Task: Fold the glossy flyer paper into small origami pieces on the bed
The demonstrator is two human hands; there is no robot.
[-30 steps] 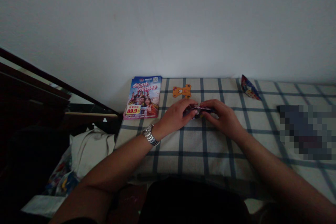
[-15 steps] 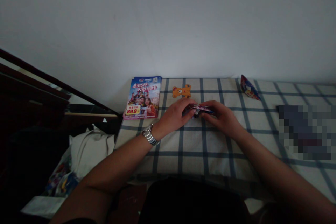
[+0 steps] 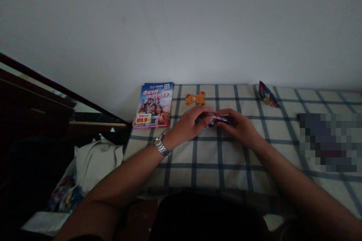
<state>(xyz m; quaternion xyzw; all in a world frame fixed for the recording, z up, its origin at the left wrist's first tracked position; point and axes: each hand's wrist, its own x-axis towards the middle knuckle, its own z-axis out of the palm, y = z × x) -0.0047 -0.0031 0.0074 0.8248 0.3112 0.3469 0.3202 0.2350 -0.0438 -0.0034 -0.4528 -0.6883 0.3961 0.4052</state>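
My left hand, with a metal watch at its wrist, grips one end of a small folded flyer. The fingers of my right hand pinch its other end. Dark, pink and white print shows on the paper, and my fingers cover much of it. Both hands are low over a checked cloth. Just beyond them lies an orange bear-shaped cutout. To their left is a stack of printed flyers.
A folded piece of printed paper with a pointed tip stands at the back right by the wall. A pixelated dark object lies at right. Down on the left are a pale bag and a dark wooden rail.
My fingers have shifted only slightly on the folded flyer, and its visible folds sit a little differently. Both hands remain in the same place.
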